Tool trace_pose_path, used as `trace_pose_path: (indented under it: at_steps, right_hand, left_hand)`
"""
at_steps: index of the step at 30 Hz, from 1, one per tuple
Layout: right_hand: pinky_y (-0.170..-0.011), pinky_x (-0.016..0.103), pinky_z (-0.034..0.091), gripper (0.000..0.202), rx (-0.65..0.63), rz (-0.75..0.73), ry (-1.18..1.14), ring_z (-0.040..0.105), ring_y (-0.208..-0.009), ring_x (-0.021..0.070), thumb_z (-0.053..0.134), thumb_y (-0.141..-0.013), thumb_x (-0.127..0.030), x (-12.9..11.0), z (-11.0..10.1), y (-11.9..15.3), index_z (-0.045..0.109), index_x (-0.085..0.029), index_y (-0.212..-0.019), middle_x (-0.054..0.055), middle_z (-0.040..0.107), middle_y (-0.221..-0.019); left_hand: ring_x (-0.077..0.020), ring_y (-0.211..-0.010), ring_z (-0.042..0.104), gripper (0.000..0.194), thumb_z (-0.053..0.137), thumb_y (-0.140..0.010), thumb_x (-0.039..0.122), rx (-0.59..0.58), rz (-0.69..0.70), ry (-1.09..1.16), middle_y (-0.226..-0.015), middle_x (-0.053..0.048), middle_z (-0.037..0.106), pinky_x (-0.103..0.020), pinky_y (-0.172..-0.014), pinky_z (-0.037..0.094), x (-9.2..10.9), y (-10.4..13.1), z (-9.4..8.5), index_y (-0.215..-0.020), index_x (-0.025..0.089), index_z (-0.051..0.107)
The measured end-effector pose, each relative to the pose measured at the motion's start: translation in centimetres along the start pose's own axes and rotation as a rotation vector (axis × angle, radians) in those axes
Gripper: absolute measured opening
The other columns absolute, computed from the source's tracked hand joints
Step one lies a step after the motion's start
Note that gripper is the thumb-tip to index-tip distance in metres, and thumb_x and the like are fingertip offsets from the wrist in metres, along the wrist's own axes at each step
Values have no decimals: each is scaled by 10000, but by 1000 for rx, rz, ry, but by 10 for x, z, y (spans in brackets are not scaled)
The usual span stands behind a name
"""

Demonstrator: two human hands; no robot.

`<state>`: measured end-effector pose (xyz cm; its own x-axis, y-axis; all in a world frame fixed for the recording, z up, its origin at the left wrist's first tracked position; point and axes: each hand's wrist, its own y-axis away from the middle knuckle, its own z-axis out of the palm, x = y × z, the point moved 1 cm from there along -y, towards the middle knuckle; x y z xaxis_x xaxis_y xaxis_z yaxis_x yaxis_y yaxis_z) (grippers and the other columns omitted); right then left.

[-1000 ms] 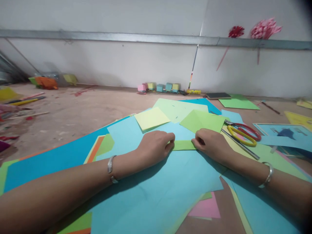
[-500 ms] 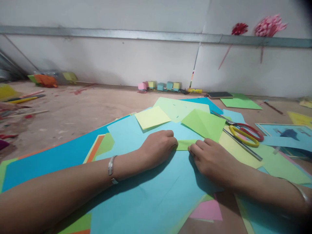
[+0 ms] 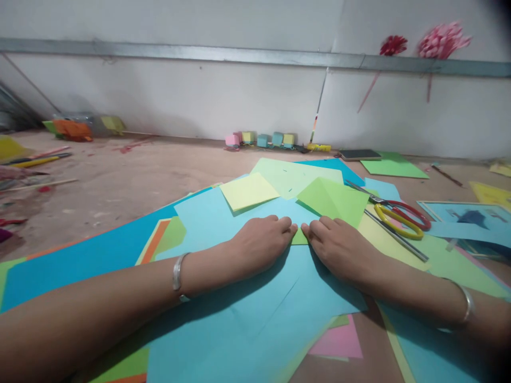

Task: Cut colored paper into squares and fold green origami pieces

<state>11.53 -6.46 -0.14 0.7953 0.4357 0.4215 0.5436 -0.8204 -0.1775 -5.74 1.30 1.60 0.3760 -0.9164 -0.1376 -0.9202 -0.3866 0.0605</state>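
Observation:
A narrow piece of green paper (image 3: pixel 300 237) lies on a large light-blue sheet (image 3: pixel 239 324), mostly covered by my hands. My left hand (image 3: pixel 265 242) has its fingers curled together on the piece's left end. On the right end rests my right hand (image 3: pixel 337 246), its fingers also closed on the paper. The thumbs nearly meet, with a short stretch of green between them. Just behind are a pale yellow square (image 3: pixel 249 192) and a creased green square (image 3: pixel 337 201).
Scissors (image 3: pixel 399 221) with red and yellow handles lie beside a metal rod (image 3: pixel 397 236) at right. Small paper blocks (image 3: pixel 262 140) and a dark flat object (image 3: pixel 360 155) line the wall. Pencils (image 3: pixel 40 161) lie far left, and a blue sheet (image 3: pixel 91 260) nearer.
My hands have come closer together along the green piece, so less of it shows between them. My right forearm has shifted left a little.

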Motion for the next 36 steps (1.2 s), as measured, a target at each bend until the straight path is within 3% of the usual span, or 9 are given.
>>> trace_pose_path:
  at_steps: [6, 10, 12, 14, 19, 24, 29, 34, 36]
  right_hand:
    - [-558, 346, 213, 227, -244, 108, -4, 509, -724, 213, 471, -871, -8, 0, -15, 1, 668, -116, -841, 115, 619, -783]
    - [-565, 338, 218, 236, -281, 100, -38, 529, -756, 223, 462, -888, -36, 5, -15, 2, 678, -115, -938, 123, 633, -836]
    - [-571, 334, 225, 245, -259, 123, -71, 537, -765, 234, 471, -894, -65, 9, -13, 5, 668, -116, -1031, 122, 634, -862]
    - [-570, 328, 231, 246, -221, 182, -118, 538, -752, 234, 478, -898, -93, 12, -10, 8, 659, -128, -1061, 114, 627, -862]
    - [-571, 296, 278, 247, -88, 354, -335, 528, -704, 183, 418, -950, -162, 22, -6, 11, 635, -160, -830, 67, 587, -772]
    - [-584, 265, 332, 208, 17, 478, -531, 529, -657, 152, 505, -933, -255, 30, 2, 8, 560, -181, -747, 27, 592, -728]
    - [-518, 245, 300, 263, 50, 547, -497, 489, -579, 135, 756, -750, -279, 28, 5, 8, 518, -198, -674, -10, 573, -665]
    - [-585, 251, 386, 39, 67, 463, -570, 581, -670, 149, 697, -804, -207, 25, 7, 8, 661, -199, -816, 8, 625, -753]
    - [-615, 258, 416, 79, 64, 427, -594, 608, -722, 159, 669, -824, -205, 26, 7, 8, 691, -209, -900, 27, 643, -824]
  left_hand:
    - [-183, -597, 512, 252, 431, -778, -10, -153, -46, -102, -822, -136, 623, -305, -446, 223, 11, 10, -12, -779, 101, 657]
    - [-223, -635, 538, 220, 474, -878, 230, -25, -95, -69, -812, -133, 600, -316, -464, 273, 13, 15, -9, -793, 116, 641]
    - [-249, -711, 556, 302, 477, -909, 376, 77, -121, -28, -837, -125, 597, -319, -496, 322, 9, 15, -5, -839, 126, 631]
    - [-255, -789, 564, 309, 487, -919, 412, 157, -137, 17, -871, -112, 602, -321, -552, 377, 3, 13, -1, -860, 138, 618]
    - [-220, -785, 572, 296, 380, -978, 283, 287, -154, 131, -839, -75, 631, -331, -662, 419, -13, 6, 10, -834, 162, 609]
    - [-183, -690, 570, 209, 440, -913, 159, 429, -217, 318, -779, -37, 644, -281, -603, 392, -19, 4, 17, -1073, 163, 574]
    - [-188, -741, 569, 208, 421, -887, 111, 393, -142, 326, -873, -62, 633, -280, -608, 412, -16, 4, 19, -905, 186, 614]
    - [-278, -1037, 543, 172, 597, -864, 265, 422, -161, 365, -1138, -127, 582, -433, -893, 465, -18, 3, 22, -1001, 166, 628]
    - [-291, -1081, 519, 204, 617, -855, 276, 425, -163, 375, -1173, -136, 584, -457, -943, 442, -20, 2, 22, -1017, 153, 614]
